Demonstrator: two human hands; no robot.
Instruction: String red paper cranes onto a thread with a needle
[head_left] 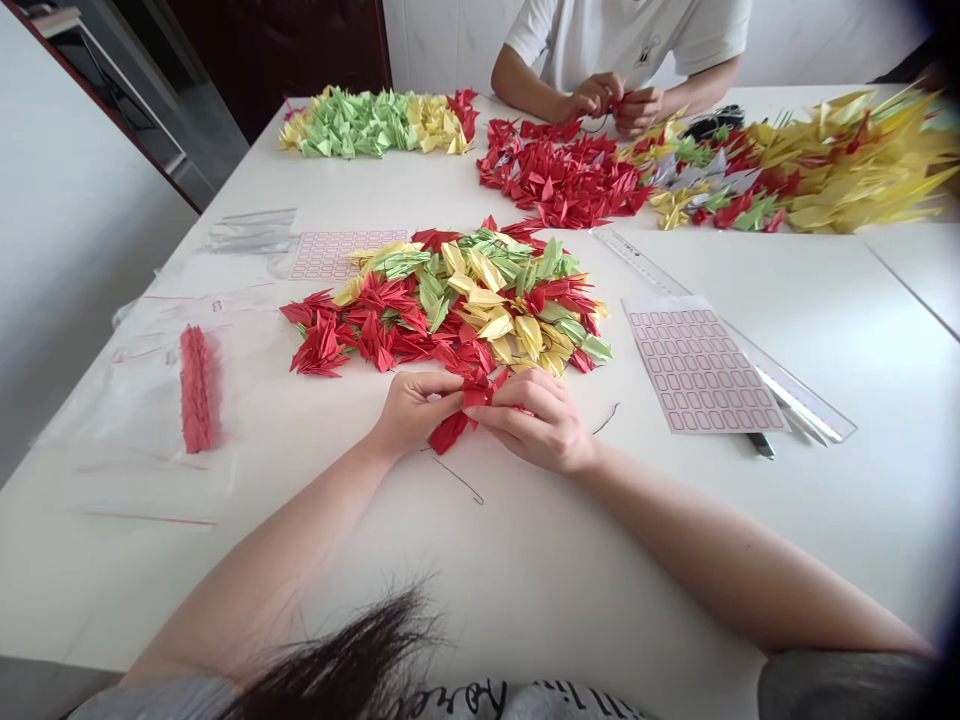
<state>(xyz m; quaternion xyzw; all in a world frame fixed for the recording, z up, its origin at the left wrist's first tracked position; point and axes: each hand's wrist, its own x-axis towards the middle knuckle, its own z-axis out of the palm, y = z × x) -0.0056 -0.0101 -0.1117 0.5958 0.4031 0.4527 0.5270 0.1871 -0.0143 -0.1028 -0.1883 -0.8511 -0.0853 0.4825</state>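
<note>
Both hands are closed on a small bunch of red folded paper cranes [448, 432] in the middle of the table. My left hand [418, 408] pinches it from the left between thumb and fingers. From the other side my right hand [541, 420] grips it, its fingertips covering part of the paper. A thin dark wire [459, 480] with a hooked end lies on the table just below the hands. Right beyond my fingers spreads a pile of red, yellow and green paper cranes [480, 290].
Left lies a clear plastic bag [142, 400] holding a red crane strand [196, 390]. On the right are a label sheet [705, 365], a clear ruler [802, 390] and a dark-ended tool [761, 445]. Across the table, another person's hands [619, 103] work behind more crane piles [562, 180].
</note>
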